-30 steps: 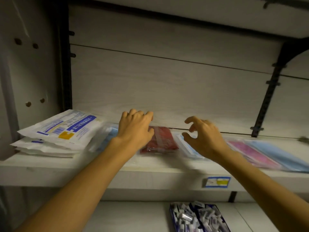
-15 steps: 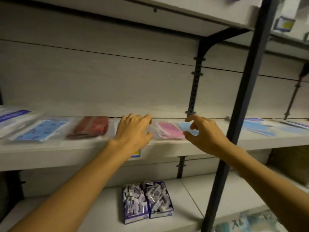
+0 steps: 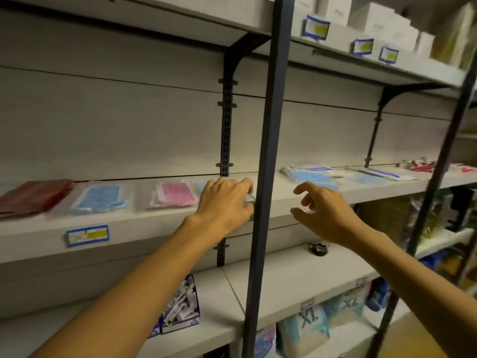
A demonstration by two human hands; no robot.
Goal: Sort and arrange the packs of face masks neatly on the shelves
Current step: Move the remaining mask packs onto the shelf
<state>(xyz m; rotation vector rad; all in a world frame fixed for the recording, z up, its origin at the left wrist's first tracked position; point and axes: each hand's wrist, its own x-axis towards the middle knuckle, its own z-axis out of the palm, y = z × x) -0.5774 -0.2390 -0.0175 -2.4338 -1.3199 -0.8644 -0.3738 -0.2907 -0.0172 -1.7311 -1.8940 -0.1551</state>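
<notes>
Flat packs of face masks lie in a row on the middle shelf (image 3: 154, 223): a dark red pack (image 3: 31, 196), a blue pack (image 3: 99, 198) and a pink pack (image 3: 174, 193). My left hand (image 3: 224, 202) hovers just right of the pink pack, fingers loosely bent over a pale blue pack (image 3: 249, 198) that it mostly hides. My right hand (image 3: 325, 213) hangs in front of the shelf edge, fingers loosely curled, holding nothing. Behind it lies a loose pile of blue and white packs (image 3: 309, 175), with more packs (image 3: 382, 174) further right.
A dark upright post (image 3: 268, 151) stands between my hands. The lower shelf holds a box of small white items (image 3: 180, 308) and a small dark object (image 3: 318, 248). Bagged goods marked XL (image 3: 309, 324) sit below. White boxes (image 3: 374, 19) line the top shelf.
The view and both hands have shifted right along the shelf. My left hand went from the red pack past the pink one; the post and right-hand packs came into view.
</notes>
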